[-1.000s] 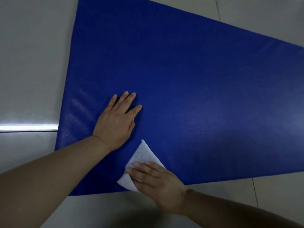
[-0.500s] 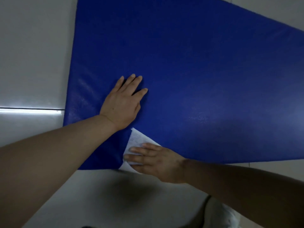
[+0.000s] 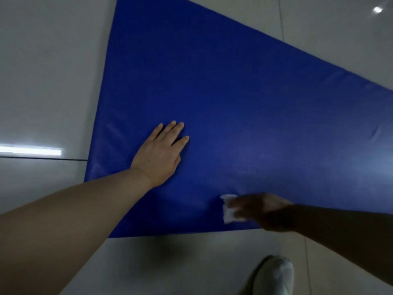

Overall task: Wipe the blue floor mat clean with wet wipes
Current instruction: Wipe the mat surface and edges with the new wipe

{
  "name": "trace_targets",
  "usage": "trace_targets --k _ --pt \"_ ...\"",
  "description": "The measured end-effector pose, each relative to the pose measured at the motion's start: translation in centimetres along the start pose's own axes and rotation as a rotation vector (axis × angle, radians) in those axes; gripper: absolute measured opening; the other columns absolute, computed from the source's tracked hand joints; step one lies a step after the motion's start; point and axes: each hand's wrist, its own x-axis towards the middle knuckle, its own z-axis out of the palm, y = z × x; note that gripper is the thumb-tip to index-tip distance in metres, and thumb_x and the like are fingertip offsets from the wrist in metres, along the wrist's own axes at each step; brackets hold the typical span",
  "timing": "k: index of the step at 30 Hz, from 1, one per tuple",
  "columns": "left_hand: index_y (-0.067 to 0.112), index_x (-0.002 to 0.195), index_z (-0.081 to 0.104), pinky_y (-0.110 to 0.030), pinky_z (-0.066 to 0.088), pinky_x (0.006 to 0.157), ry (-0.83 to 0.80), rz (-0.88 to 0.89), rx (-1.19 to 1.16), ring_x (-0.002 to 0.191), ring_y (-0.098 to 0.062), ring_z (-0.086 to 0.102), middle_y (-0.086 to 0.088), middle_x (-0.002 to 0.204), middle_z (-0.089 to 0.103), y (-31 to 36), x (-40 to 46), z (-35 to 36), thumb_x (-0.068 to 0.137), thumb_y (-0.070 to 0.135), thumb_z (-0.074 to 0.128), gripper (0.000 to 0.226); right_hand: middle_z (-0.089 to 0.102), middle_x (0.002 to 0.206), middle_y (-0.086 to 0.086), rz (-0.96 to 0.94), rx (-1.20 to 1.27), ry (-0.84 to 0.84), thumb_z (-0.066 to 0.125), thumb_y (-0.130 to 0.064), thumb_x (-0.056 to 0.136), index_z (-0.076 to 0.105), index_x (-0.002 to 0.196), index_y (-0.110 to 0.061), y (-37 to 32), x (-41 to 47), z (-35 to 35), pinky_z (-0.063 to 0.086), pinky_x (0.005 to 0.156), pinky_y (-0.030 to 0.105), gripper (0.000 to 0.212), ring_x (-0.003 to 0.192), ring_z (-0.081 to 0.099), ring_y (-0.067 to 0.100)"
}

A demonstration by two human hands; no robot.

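A large blue floor mat [image 3: 234,92] lies flat on the pale tiled floor and fills most of the head view. My left hand [image 3: 158,154] rests palm down on it near the left edge, fingers straight and together. My right hand [image 3: 261,209], dark and motion-blurred, presses a white wet wipe [image 3: 227,213] onto the mat close to the near edge. The fingers lie flat over the wipe, and only its left part shows past the fingertips. Faint wet streaks shine on the mat to the right of my left hand.
Glossy grey floor tiles [image 3: 46,81] surround the mat, with a bright light reflection at the left. My light-coloured shoe [image 3: 274,275] stands on the floor just below the mat's near edge, at the lower right.
My right hand has slid the wipe to the right along the near edge, away from my left hand. The left hand stays flat on the mat. The camera has shifted, bringing my shoe into view.
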Motion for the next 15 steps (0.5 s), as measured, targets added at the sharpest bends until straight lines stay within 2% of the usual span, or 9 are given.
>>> trace_targets --k 1,3,4,6,8,10,11,13,15 --pt "0.008 0.133 0.055 -0.045 0.02 0.115 0.002 0.002 0.01 0.138 -0.031 0.035 -0.016 0.148 0.04 0.0 0.1 -0.1 0.087 0.013 0.057 0.046 0.049 0.13 -0.024 0.103 0.07 0.108 0.04 -0.042 0.1 0.052 0.109 -0.053 0.4 0.6 -1.0 0.036 0.107 0.025 0.019 0.118 0.046 -0.005" --pt "0.01 0.136 0.052 -0.044 0.017 0.117 -0.031 -0.002 0.034 0.141 -0.029 0.031 -0.014 0.151 0.036 0.0 0.2 -0.3 0.089 0.016 0.054 0.047 0.06 0.121 -0.015 0.396 0.26 0.429 0.039 -0.019 0.098 0.059 0.108 -0.037 0.4 2.4 -3.9 0.04 0.1 0.018 0.028 0.114 0.052 0.002" --pt "0.013 0.14 0.047 -0.042 0.012 0.118 -0.061 -0.01 0.043 0.144 -0.026 0.025 -0.012 0.154 0.03 0.0 0.3 -0.4 0.092 0.019 0.049 0.049 0.064 0.113 -0.017 0.488 0.437 0.567 0.041 -0.008 0.092 0.063 0.102 -0.032 0.6 3.2 -5.1 0.043 0.094 0.017 0.034 0.109 0.055 0.001" --pt "0.016 0.145 0.04 -0.04 0.005 0.119 -0.084 -0.036 0.056 0.146 -0.024 0.017 -0.009 0.158 0.022 0.1 0.3 -0.7 0.096 0.025 0.041 0.05 0.069 0.099 -0.021 0.731 0.825 0.8 0.039 0.001 0.09 0.066 0.087 -0.029 0.9 4.1 -7.9 0.051 0.073 0.021 0.04 0.096 0.062 -0.002" --pt "0.016 0.143 0.042 -0.041 0.008 0.118 -0.097 -0.035 0.084 0.145 -0.024 0.019 -0.009 0.157 0.024 0.1 0.4 -1.0 0.095 0.027 0.042 0.05 0.071 0.103 -0.006 0.947 1.041 0.836 0.04 0.0 0.093 0.07 0.092 -0.023 1.7 4.5 -9.7 0.049 0.065 0.023 0.038 0.091 0.065 0.012" --pt "0.014 0.136 0.052 -0.043 0.016 0.116 -0.112 -0.026 0.099 0.141 -0.027 0.03 -0.012 0.152 0.034 0.1 0.5 -1.2 0.09 0.025 0.051 0.047 0.065 0.108 0.008 1.145 1.046 0.813 0.042 -0.003 0.096 0.065 0.11 -0.01 2.5 4.4 -10.5 0.044 0.062 0.016 0.029 0.086 0.057 0.016" --pt "0.012 0.132 0.056 -0.043 0.019 0.114 -0.104 -0.03 0.096 0.138 -0.028 0.035 -0.013 0.149 0.04 0.1 0.5 -1.1 0.087 0.024 0.057 0.047 0.063 0.114 0.015 1.225 1.036 0.803 0.04 -0.004 0.096 0.061 0.118 -0.005 3.3 4.2 -10.5 0.043 0.063 0.017 0.03 0.087 0.052 0.017" --pt "0.011 0.126 0.061 -0.043 0.021 0.111 -0.053 -0.027 0.095 0.133 -0.029 0.041 -0.014 0.143 0.046 0.1 0.5 -0.6 0.081 0.022 0.065 0.047 0.057 0.125 0.024 1.293 1.091 0.755 0.039 -0.003 0.096 0.055 0.124 0.003 5.0 4.1 -10.6 0.045 0.073 0.028 0.033 0.088 0.048 0.021" --pt "0.01 0.122 0.064 -0.043 0.021 0.108 0.011 -0.002 0.096 0.129 -0.028 0.04 -0.016 0.14 0.05 -0.1 0.7 0.0 0.075 0.021 0.069 0.048 0.052 0.13 0.027 1.289 1.15 0.735 0.039 -0.003 0.096 0.051 0.127 0.007 6.9 3.6 -10.5 0.043 0.079 0.033 0.034 0.09 0.046 0.022"
